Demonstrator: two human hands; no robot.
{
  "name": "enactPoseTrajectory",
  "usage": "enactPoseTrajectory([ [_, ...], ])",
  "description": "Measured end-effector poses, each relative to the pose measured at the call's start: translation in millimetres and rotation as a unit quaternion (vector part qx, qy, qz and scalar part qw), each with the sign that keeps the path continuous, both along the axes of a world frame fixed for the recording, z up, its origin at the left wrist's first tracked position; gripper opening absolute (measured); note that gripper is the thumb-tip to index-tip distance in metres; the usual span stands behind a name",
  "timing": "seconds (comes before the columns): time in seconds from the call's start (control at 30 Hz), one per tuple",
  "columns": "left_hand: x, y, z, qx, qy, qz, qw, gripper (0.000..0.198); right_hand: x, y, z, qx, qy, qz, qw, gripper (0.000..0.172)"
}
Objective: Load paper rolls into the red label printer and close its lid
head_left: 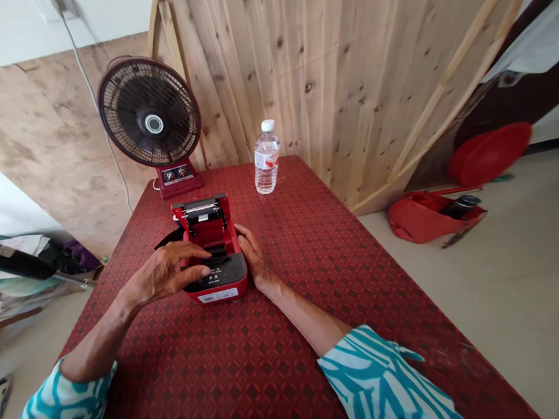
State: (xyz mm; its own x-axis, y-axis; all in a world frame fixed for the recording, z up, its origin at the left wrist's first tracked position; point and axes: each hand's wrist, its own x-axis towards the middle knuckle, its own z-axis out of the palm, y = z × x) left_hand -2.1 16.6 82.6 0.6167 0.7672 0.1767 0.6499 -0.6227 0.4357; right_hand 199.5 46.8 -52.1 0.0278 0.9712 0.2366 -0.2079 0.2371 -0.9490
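A small red and black printer (216, 279) sits on the red patterned table (309, 263) with its lid (201, 211) tipped up and open. My left hand (169, 271) rests over the printer's left side, fingers stretched across the open bay and the thumb on the black front panel. My right hand (255, 256) lies flat against the printer's right side, fingers pressed to its wall. Neither hand lifts the printer off the table.
A dark red table fan (150, 116) stands at the table's far left, its cord running up the wall. A water bottle (266, 158) stands at the far middle. Wooden boards lean behind. A red basin (488, 153) and red bag (426, 216) lie on the floor to the right.
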Motion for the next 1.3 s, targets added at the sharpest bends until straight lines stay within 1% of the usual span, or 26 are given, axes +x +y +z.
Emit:
enactPoseTrajectory([
  [0.1,-1,-11,-9.6,0.047,-0.017,0.0,0.999,0.026,0,-1,0.9,-0.003,-0.001,-0.003,1.0,0.046],
  [0.2,2,-12,-18.2,0.073,-0.044,0.024,0.996,0.02,1,-2,3.1,-0.009,-0.004,-0.007,1.0,0.044],
  [0.3,5,-11,-22.5,0.102,-0.064,0.032,0.992,0.015,1,-2,2.9,-0.01,0.001,-0.008,1.0,0.045],
  [0.4,5,-16,-23.7,0.144,-0.071,-0.002,0.987,0.01,0,0,-0.3,-0.007,0.008,-0.01,1.0,0.045],
  [0.53,2,-27,-21.9,0.19,-0.055,-0.053,0.979,0.01,0,1,-2.9,-0.001,0.013,-0.003,1.0,0.044],
  [0.67,-1,-31,-18.8,0.195,-0.041,-0.064,0.978,0.012,2,-2,-0.4,-0.012,0.008,0.0,1.0,0.044],
  [0.8,-1,-34,-19.1,0.196,-0.034,-0.058,0.978,0.014,4,-5,2.5,-0.031,0.009,0.008,0.999,0.045],
  [0.9,0,-39,-22.3,0.214,-0.039,-0.05,0.975,0.014,6,4,8.6,-0.033,0.009,0.003,0.999,0.049],
  [1.0,0,-42,-26.8,0.228,-0.038,-0.05,0.972,0.016,7,26,22.7,-0.024,0.008,-0.005,1.0,0.054],
  [1.13,-2,-43,-31.5,0.239,-0.042,-0.046,0.969,0.017,4,54,41.3,-0.021,0.015,0.043,0.999,0.056],
  [1.17,-3,-43,-31.9,0.239,-0.044,-0.047,0.969,0.017,5,57,43.4,-0.027,0.011,0.045,0.999,0.056],
  [1.23,-3,-42,-31.8,0.242,-0.05,-0.053,0.968,0.018,9,55,44.6,-0.027,-0.005,0.029,0.999,0.054],
  [1.3,-4,-42,-31.1,0.248,-0.056,-0.06,0.965,0.018,15,44,43.5,0.005,-0.035,0.003,0.999,0.05],
])
